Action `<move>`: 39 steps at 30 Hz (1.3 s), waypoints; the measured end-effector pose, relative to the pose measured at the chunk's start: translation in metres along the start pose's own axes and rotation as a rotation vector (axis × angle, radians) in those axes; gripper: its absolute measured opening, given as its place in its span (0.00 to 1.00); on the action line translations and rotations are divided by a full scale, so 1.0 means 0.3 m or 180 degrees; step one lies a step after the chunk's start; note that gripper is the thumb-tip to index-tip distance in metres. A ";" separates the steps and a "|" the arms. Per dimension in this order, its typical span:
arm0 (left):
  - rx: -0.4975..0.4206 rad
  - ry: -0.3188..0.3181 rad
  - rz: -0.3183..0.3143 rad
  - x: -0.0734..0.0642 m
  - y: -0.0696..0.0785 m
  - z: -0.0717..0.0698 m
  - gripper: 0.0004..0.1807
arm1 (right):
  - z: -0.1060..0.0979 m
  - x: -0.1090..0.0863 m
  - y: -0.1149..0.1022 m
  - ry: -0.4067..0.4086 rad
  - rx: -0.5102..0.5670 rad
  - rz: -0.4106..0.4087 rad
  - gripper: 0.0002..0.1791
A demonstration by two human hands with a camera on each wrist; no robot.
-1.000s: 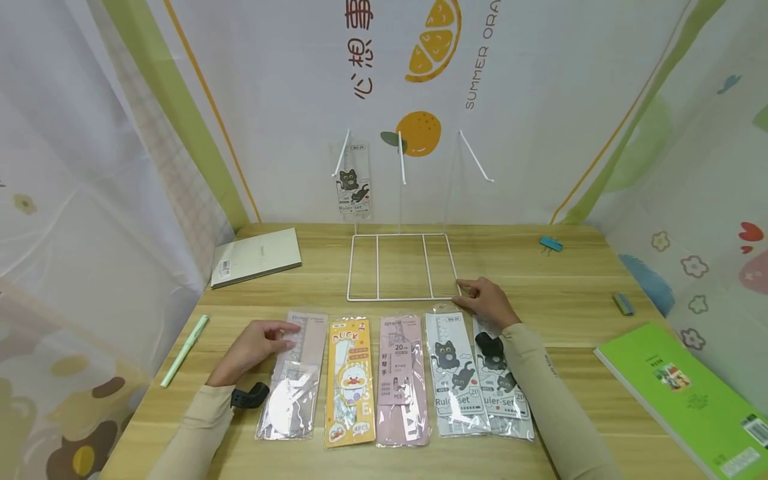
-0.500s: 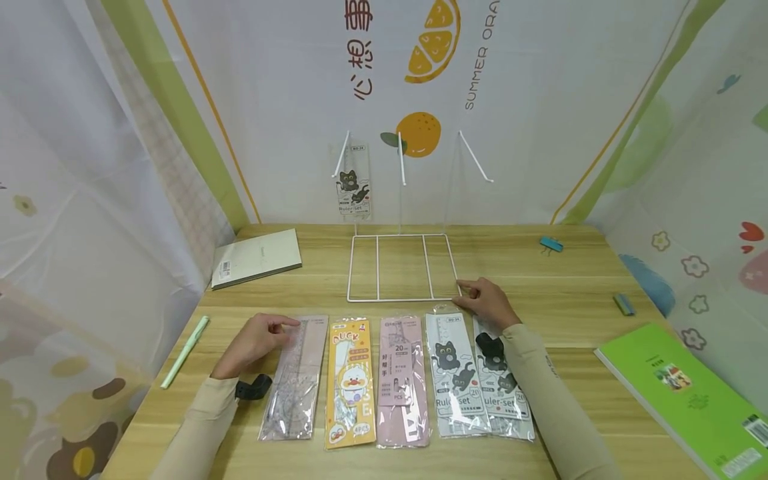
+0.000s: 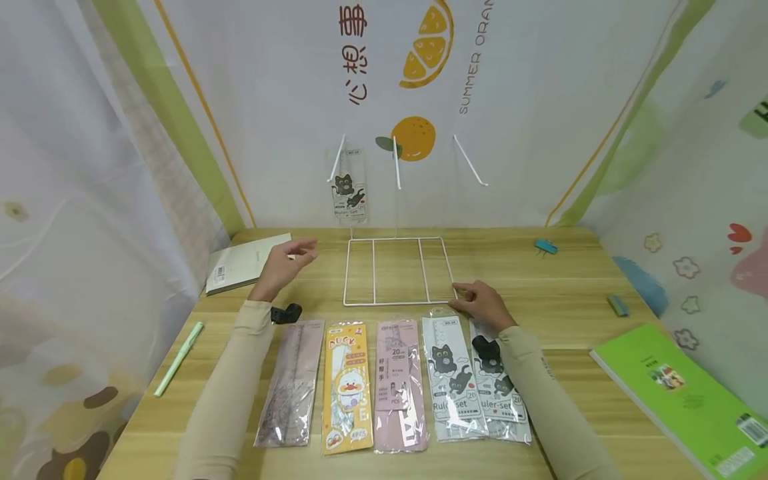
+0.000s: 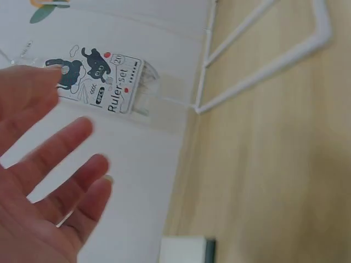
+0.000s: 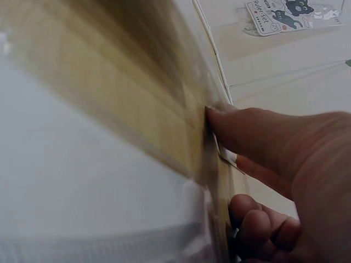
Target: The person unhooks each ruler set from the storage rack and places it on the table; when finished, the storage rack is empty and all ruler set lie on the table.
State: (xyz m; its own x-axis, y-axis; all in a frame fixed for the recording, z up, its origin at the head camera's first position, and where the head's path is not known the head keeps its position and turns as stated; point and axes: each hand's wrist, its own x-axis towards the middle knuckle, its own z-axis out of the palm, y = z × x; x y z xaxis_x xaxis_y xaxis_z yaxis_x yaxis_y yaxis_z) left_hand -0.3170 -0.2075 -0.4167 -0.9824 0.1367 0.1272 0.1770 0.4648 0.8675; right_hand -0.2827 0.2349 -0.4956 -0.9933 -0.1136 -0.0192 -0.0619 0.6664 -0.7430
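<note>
A white wire display rack [image 3: 397, 304] stands at the middle back, with three prongs jutting forward. A ruler set [image 3: 350, 190] with black cats hangs from its left prong. My right hand [image 3: 483, 305] pinches the front right corner of the rack's base. In the left wrist view, my left hand [image 4: 52, 175] has its fingers spread and holds nothing. It hovers left of the rack, beside the hanging ruler set and partly over a notebook [image 3: 243, 261]. Laid along the front are a pink ruler set [image 3: 291, 383], a yellow duck set [image 3: 348, 393], another pink set [image 3: 400, 387] and two cat sets [image 3: 451, 380].
A light green pen [image 3: 179, 360] lies at the left edge. On the right are a green book [image 3: 684, 400], a blue binder clip [image 3: 546, 247] and a small blue-grey block [image 3: 618, 306]. Printed curtains surround the table.
My left hand has lifted off the left pink ruler set and moved up and forward to beside the rack. My right hand stays at the rack's corner. The head view has shifted slightly.
</note>
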 end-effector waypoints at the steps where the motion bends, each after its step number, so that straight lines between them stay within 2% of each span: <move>1: -0.0057 0.0048 0.0000 0.028 0.008 0.000 0.23 | 0.002 0.001 0.000 -0.0015 -0.0008 0.0011 0.30; 6: -0.0512 0.0241 -0.0044 0.165 0.059 -0.003 0.27 | 0.005 0.004 0.004 -0.0001 -0.0063 0.0048 0.31; 9: -0.0746 0.0340 -0.0074 0.233 0.092 -0.010 0.27 | 0.007 0.008 0.006 0.0023 -0.0105 -0.0015 0.31; 13: -0.0834 0.0363 -0.0100 0.303 0.142 -0.013 0.26 | 0.004 0.006 0.001 0.0016 -0.0131 -0.0096 0.31; 17: -0.0872 0.0311 -0.0128 0.352 0.173 -0.010 0.27 | 0.005 -0.001 -0.005 0.0007 -0.0156 -0.0129 0.30; 24: -0.1065 0.0259 -0.0159 0.405 0.202 0.011 0.29 | 0.002 -0.009 -0.007 0.0036 -0.0135 -0.0120 0.29; 31: -0.1043 0.0295 0.0027 0.417 0.209 0.022 0.27 | 0.008 -0.005 -0.004 0.0055 -0.0280 -0.0194 0.29; 39: -0.0980 0.0297 0.0042 0.425 0.224 0.042 0.28 | 0.000 -0.005 0.005 0.0050 -0.0352 -0.0211 0.29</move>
State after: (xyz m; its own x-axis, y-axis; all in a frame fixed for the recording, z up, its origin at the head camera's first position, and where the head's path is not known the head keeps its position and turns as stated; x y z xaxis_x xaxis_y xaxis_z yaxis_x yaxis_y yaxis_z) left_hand -0.4296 -0.1478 -0.3482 -0.9839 0.0536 0.1707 0.1776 0.1750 0.9684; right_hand -0.2813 0.2360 -0.4965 -0.9881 -0.1492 0.0388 -0.1371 0.7350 -0.6640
